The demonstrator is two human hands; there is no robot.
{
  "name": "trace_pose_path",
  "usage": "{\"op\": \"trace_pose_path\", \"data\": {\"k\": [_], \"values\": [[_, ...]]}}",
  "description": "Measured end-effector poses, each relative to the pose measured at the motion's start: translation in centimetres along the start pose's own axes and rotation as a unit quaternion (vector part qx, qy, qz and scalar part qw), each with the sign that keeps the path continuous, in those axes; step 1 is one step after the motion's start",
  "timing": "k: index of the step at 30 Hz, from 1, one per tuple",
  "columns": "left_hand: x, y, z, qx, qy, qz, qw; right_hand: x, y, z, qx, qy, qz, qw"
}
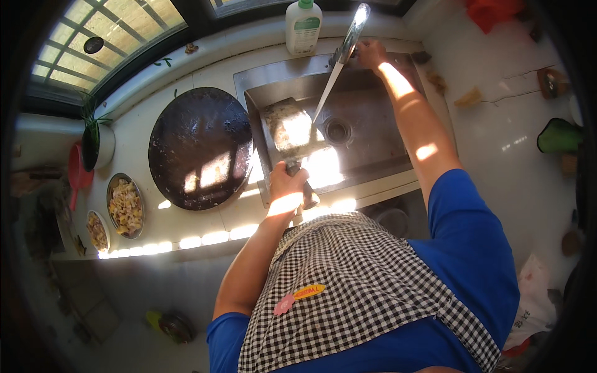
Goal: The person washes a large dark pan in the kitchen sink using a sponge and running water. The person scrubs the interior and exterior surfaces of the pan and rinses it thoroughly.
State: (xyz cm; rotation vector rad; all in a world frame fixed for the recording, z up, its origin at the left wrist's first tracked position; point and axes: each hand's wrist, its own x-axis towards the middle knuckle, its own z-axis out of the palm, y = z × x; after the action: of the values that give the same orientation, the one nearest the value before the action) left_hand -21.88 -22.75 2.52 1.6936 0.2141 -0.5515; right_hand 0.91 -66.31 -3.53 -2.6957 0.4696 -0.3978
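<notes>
My left hand (285, 186) grips the handle of a cleaver (291, 123), whose broad wet blade lies over the left part of the steel sink (378, 126). Strong sunlight glares off the blade. From the chrome faucet (353, 35) a stream of water (328, 91) runs down to the blade's right edge, left of the drain (337, 131). At the back of the sink my right hand (371, 53) is closed around the faucet's handle, which its fingers mostly hide.
A round dark chopping board (200, 149) lies left of the sink. Beyond it are a metal bowl (125, 206) and a smaller bowl (98, 231) of chopped meat, a pink dipper (79, 170) and a potted plant (99, 140). A white bottle (303, 28) stands behind the sink.
</notes>
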Motion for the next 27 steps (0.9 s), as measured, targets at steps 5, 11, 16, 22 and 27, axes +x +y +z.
{"op": "trace_pose_path", "data": {"k": [5,11,16,22,27], "values": [[1.5,-1.9,0.9,-0.013,0.0,-0.07,0.997,-2.4,-6.9,0.3,0.093,0.128,0.072,0.985],[3.4,-0.3,2.5,-0.138,-0.052,-0.11,0.983,0.2,-2.3,-0.1,0.035,0.05,-0.021,0.998],[6.1,-0.4,3.6,-0.207,-0.043,-0.147,0.966,-0.3,-2.3,0.4,0.087,0.052,-0.011,0.995],[9.0,-1.6,5.8,-0.189,-0.045,-0.175,0.965,-1.8,-0.4,0.1,-0.049,0.134,-0.056,0.988],[12.1,-8.5,6.7,-0.151,0.026,-0.168,0.974,-16.2,-13.5,-6.8,0.163,-0.141,-0.042,0.976]]}}
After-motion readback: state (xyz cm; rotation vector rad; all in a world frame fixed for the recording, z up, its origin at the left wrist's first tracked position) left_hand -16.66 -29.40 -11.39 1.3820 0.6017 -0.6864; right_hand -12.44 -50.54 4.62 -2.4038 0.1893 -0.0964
